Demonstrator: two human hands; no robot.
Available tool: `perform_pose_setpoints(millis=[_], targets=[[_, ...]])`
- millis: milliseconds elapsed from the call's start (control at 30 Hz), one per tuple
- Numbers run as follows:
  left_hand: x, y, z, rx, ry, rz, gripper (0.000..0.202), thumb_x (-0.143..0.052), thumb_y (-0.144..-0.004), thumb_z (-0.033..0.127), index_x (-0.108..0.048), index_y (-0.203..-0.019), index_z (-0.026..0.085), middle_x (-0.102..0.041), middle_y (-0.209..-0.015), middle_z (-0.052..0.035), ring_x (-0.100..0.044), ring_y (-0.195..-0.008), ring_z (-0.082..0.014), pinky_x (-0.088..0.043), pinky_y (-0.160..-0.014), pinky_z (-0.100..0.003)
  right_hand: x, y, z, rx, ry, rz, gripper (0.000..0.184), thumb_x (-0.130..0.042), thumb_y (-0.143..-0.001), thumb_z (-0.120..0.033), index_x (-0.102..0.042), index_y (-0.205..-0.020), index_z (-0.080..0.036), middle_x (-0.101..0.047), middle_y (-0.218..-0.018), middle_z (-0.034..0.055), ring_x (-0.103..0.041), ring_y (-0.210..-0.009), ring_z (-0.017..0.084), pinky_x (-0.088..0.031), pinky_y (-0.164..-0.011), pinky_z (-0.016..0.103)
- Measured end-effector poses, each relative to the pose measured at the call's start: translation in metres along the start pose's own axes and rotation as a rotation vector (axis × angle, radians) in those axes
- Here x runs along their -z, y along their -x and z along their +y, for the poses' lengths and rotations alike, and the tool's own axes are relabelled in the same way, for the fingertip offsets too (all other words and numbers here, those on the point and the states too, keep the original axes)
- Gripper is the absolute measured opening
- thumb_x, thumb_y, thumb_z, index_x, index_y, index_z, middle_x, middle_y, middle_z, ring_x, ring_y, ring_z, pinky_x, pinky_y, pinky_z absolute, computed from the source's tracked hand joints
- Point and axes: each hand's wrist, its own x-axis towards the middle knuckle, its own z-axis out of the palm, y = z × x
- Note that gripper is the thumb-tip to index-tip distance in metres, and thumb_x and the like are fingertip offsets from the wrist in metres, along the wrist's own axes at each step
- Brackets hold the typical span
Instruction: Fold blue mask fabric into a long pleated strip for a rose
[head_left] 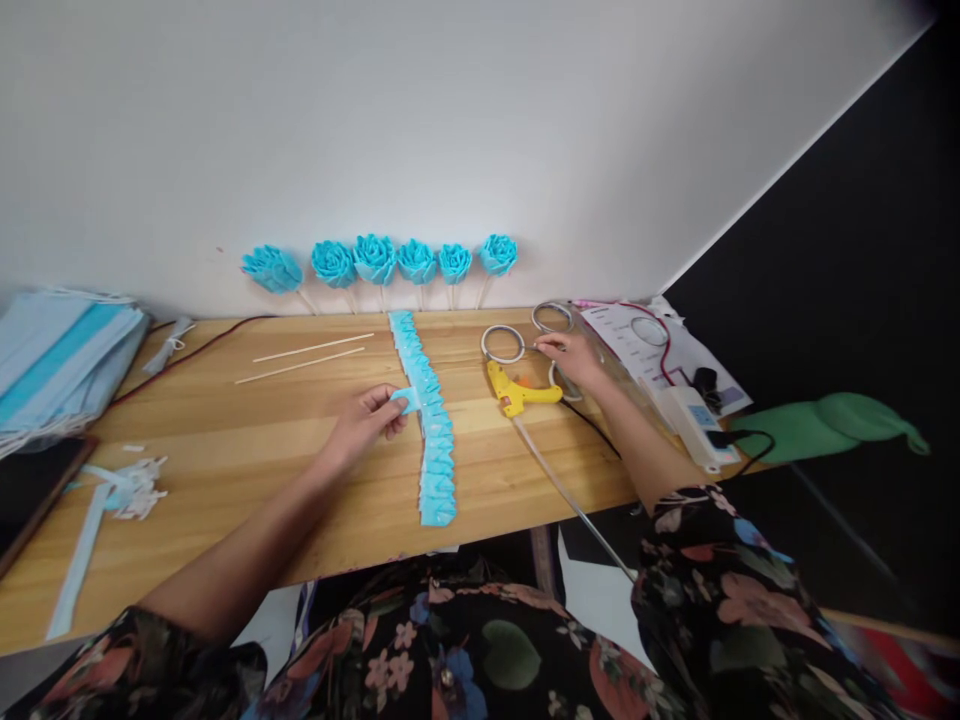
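Between the thumb and fingers of my left hand point(371, 412) is a small light-blue folded piece point(406, 401). It reaches to the edge of a long row of pleated blue pieces point(437, 440) lying down the middle of the table. My right hand point(571, 360) is pinched closed just above the yellow glue gun point(529, 393); what its fingertips hold, if anything, is too small to make out. A glue stick point(559, 480) trails from the gun past the table's front edge. Beside the right fingers lies a ring-shaped roll point(502, 344).
Several blue rosette flowers point(375, 259) on sticks lean against the wall. Two thin sticks point(313, 347) lie left of the row. Face masks point(67, 350), a phone point(37, 490) and scraps point(135, 487) are at left. A power strip point(699, 428) and printed paper point(637, 345) sit at right.
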Motion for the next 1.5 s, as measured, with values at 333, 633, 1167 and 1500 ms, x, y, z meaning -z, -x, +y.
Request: perform_pose_setpoints(millis=[333, 633, 1167, 1500], targets=[[0.0, 0.0, 0.0, 0.008, 0.028, 0.013, 0.035, -0.074, -0.07, 0.048, -0.058, -0.067, 0.017, -0.058, -0.057, 0.0019, -0.046, -0.048, -0.0078, -0.037, -0.05, -0.022, -0.009, -0.003, 0.008, -0.008, -0.007, 0.015, 0.017, -0.062, -0.08, -0.027, -0.074, -0.09, -0.019, -0.078, -0.093, 0.0082, -0.068, -0.086, 0.023, -0.052, -0.083, 0.038], [-0.001, 0.003, 0.0, -0.012, 0.027, 0.017, 0.034, -0.072, -0.073, 0.047, -0.058, -0.068, 0.016, -0.058, -0.058, 0.0019, -0.046, -0.05, -0.008, -0.037, -0.051, -0.022, -0.007, 0.0, -0.003, -0.014, 0.008, 0.021, 0.012, -0.059, -0.081, -0.026, -0.07, -0.078, -0.02, -0.076, -0.086, 0.007, -0.066, -0.081, 0.022, -0.05, -0.084, 0.038], [-0.008, 0.009, 0.007, -0.015, 0.042, -0.061, 0.028, -0.07, -0.073, 0.038, -0.054, -0.065, 0.018, -0.057, -0.056, 0.0021, -0.048, -0.05, -0.0077, -0.038, -0.053, -0.023, -0.004, 0.04, -0.078, -0.028, -0.292, 0.155, 0.02, -0.054, -0.089, -0.04, -0.063, -0.088, -0.022, -0.074, -0.099, 0.009, -0.068, -0.087, 0.021, -0.054, -0.071, 0.034], [-0.014, 0.018, 0.014, -0.003, 0.077, -0.148, 0.018, -0.064, -0.082, 0.019, -0.055, -0.067, 0.016, -0.057, -0.055, 0.0023, -0.048, -0.047, -0.0062, -0.037, -0.05, -0.02, -0.046, 0.148, -0.194, 0.63, -0.004, 0.246, 0.017, -0.057, -0.094, -0.021, -0.072, -0.1, -0.026, -0.072, -0.088, 0.0049, -0.063, -0.083, 0.021, -0.048, -0.079, 0.039]])
